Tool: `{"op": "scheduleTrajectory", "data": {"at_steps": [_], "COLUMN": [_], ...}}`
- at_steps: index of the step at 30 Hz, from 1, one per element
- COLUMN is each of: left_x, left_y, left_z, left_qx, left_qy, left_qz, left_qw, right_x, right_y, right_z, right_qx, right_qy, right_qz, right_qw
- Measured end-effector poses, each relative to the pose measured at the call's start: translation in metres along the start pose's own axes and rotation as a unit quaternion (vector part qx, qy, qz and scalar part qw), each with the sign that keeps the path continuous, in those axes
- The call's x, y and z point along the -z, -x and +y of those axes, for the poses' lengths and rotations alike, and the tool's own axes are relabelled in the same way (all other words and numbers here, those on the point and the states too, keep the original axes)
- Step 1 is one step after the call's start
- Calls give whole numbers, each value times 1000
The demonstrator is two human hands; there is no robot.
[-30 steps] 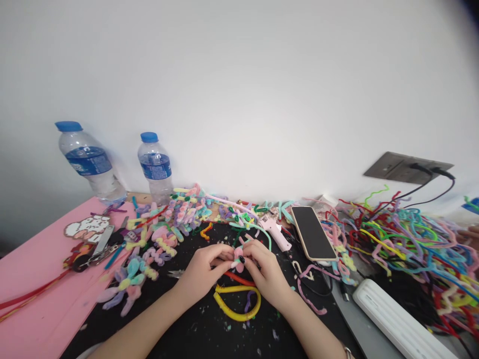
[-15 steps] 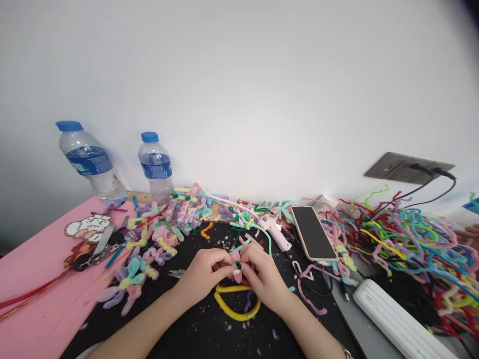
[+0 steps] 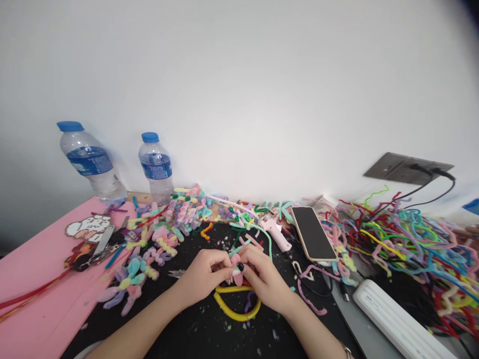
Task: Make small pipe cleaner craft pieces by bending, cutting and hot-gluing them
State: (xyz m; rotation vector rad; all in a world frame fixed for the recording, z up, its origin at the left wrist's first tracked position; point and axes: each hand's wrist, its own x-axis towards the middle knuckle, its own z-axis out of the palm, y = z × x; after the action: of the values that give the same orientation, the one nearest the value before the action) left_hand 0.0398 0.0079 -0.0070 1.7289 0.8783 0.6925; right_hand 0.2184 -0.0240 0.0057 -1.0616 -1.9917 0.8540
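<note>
Over the black work surface, my left hand (image 3: pixel 204 276) and my right hand (image 3: pixel 267 279) meet, fingers pinched together. Between the fingertips is a small pink pipe-cleaner piece (image 3: pixel 235 260), gripped from both sides. A small dark spot shows at my right fingertips; whether it is a bead or a nail I cannot tell. Just below the hands lies a bent yellow pipe cleaner (image 3: pixel 237 316), apart from them. A metal tip (image 3: pixel 175 273) pokes out beside my left wrist. Beyond my right hand rests a pink glue gun (image 3: pixel 276 234).
Pipe-cleaner flowers (image 3: pixel 130 274) and scissors (image 3: pixel 103 239) lie left, near two water bottles (image 3: pixel 155 167). To the right are a phone (image 3: pixel 313 233), a white power strip (image 3: pixel 398 319) and a heap of pipe cleaners (image 3: pixel 415 244). Part of another person's hand (image 3: pixel 469 233) shows at the right edge.
My fingers have shifted slightly on the pink piece, and it has turned a little. The other person's hand at the right edge has moved partly out of sight.
</note>
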Motion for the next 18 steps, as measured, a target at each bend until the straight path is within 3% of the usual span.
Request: {"op": "scheduleTrajectory", "data": {"at_steps": [18], "left_x": [0], "left_y": [-2], "left_z": [1], "left_qx": [-3], "left_qy": [21], "left_qz": [29], "left_qw": [999], "right_x": [-1], "right_y": [1], "right_z": [6], "right_qx": [6], "right_qy": [34], "right_qz": [47], "right_qw": [998]}}
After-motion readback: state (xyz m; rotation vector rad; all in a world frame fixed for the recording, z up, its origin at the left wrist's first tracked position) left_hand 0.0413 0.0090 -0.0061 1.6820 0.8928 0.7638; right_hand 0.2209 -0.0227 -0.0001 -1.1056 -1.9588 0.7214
